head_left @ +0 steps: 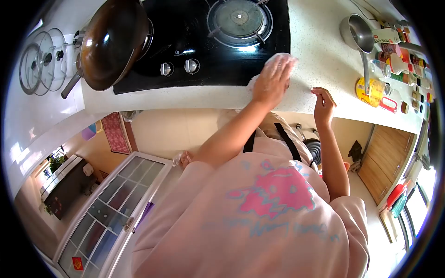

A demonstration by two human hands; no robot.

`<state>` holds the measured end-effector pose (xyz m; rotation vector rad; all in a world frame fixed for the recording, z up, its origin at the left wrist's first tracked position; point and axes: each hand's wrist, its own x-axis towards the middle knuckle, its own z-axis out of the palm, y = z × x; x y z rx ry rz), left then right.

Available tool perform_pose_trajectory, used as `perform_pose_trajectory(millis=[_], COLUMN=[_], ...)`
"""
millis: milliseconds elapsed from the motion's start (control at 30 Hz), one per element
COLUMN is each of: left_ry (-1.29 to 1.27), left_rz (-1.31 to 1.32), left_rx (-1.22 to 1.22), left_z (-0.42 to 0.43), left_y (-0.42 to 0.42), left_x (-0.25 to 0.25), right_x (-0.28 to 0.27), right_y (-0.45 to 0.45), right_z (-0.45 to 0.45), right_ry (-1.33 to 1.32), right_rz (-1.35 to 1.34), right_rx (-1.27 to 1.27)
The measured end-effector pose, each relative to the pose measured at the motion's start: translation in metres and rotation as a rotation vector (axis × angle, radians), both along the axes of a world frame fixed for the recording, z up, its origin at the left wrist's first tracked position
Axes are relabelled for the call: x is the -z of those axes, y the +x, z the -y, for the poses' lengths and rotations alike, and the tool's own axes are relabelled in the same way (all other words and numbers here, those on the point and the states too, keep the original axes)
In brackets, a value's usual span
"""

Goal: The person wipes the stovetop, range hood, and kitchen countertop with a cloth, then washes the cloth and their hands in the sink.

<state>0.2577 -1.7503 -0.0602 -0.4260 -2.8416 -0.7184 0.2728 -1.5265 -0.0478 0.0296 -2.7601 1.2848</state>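
Note:
My left hand lies palm down over a white cloth, pressing it at the front right corner of the black gas stove. Some of the cloth shows past the fingertips and beside the wrist; the rest is hidden beneath the hand. Just right of it, above the counter's front edge, my right hand hangs with loosely bent fingers and nothing visible in it. Beyond the left hand is a round burner with its pan support. Two knobs sit along the stove's front.
A brown wok stands on the stove's left side, its handle jutting frontward. Glass lids lean at the far left. On the right of the pale counter are a steel saucepan, a yellow-labelled container and several bottles and jars.

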Motion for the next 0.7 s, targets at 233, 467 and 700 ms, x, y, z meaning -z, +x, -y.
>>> perform_pose_trajectory(millis=[233, 467, 700], left_ry=[0.019, -0.047, -0.108], left_rz=[0.011, -0.007, 0.090], left_rx=[-0.352, -0.157, 0.127], left_z=[0.084, 0.067, -0.037], left_y=[0.020, 0.019, -0.044], left_x=[0.003, 0.006, 0.003], right_x=[-0.002, -0.005, -0.010], right_y=[-0.009, -0.005, 0.004], right_z=[0.006, 0.006, -0.007], right_ry=[-0.017, -0.018, 0.016], right_rz=[0.039, 0.019, 0.033], right_rx=[0.038, 0.021, 0.056])
